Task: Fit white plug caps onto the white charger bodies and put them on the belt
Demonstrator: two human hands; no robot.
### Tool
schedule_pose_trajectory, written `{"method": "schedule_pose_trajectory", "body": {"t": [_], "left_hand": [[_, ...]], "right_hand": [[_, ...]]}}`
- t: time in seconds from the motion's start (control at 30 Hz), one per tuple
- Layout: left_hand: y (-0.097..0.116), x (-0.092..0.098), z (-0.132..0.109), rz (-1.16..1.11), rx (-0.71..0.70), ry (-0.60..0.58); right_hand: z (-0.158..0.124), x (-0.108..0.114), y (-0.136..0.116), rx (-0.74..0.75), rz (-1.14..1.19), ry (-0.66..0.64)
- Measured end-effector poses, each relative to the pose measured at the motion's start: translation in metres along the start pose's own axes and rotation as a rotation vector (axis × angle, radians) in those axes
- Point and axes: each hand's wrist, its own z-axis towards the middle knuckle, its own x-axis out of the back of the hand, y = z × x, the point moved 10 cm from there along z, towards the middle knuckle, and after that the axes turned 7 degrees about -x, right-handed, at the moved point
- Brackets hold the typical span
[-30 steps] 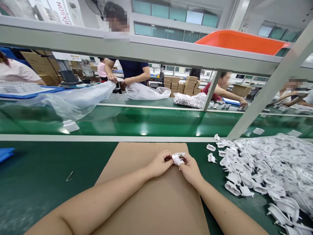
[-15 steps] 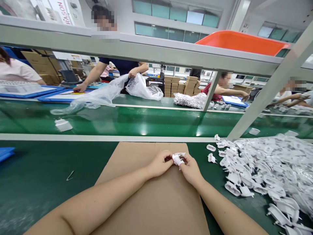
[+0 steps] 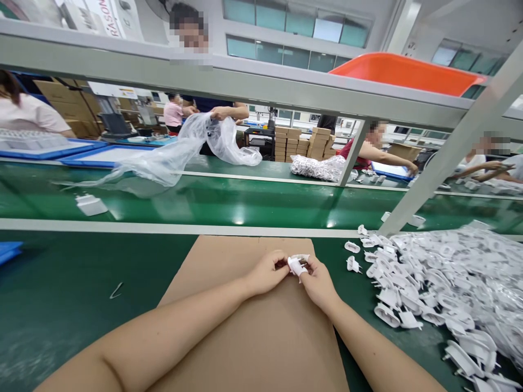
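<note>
Meeting over one cardboard sheet (image 3: 245, 348), left hand (image 3: 265, 276) and right hand (image 3: 321, 283) pinch one small white piece (image 3: 295, 265), both forearms (image 3: 196, 316) angled inward.

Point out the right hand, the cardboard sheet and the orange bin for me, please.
Right hand (image 3: 320, 284): head view, back of the hand.
Cardboard sheet (image 3: 263, 340): head view, bare surface between the forearms.
Orange bin (image 3: 402, 73): head view, outer side wall.
</note>
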Motion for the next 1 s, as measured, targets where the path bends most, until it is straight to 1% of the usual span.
{"method": "schedule_pose_trajectory", "body": {"t": [0.8,1.0], "left_hand": [[-0.0002,0.0003,-0.0005,-0.004,-0.014,0.009],[0.0026,0.0005,-0.0006,0.013,-0.015,0.002]], "right_hand": [[-0.0010,0.0001,-0.0026,0.002,-0.020,-0.001],[-0.0022,-0.0001,-0.0047,-0.009,-0.011,0.000]]}}
